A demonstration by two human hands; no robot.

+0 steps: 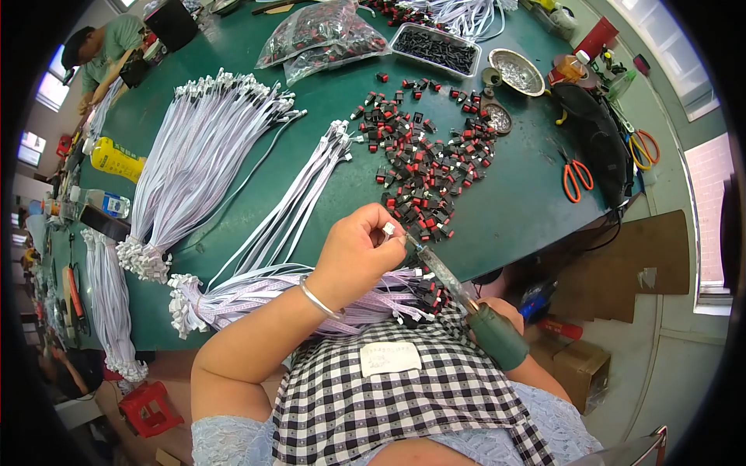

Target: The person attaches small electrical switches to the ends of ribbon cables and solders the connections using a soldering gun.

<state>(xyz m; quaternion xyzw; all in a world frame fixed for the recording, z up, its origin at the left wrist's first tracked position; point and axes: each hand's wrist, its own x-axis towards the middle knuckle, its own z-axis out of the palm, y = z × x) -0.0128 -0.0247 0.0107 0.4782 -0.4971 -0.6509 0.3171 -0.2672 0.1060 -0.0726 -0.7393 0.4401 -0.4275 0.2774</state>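
Pinches a white connector [388, 230] in the left hand [359, 250], at the near side of the green table [524, 221]. Clamps a soldering iron [458, 290] in the right hand [507, 311], with tip near the connector. Faces red-and-black switches [420, 158], heaped farther off.

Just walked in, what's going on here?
The left hand pinches a small white connector. The right hand grips a green-handled tool, probably a soldering iron, its tip near the connector. Red-and-black parts lie loosely piled ahead on the green table, with bundled white cables to the left.
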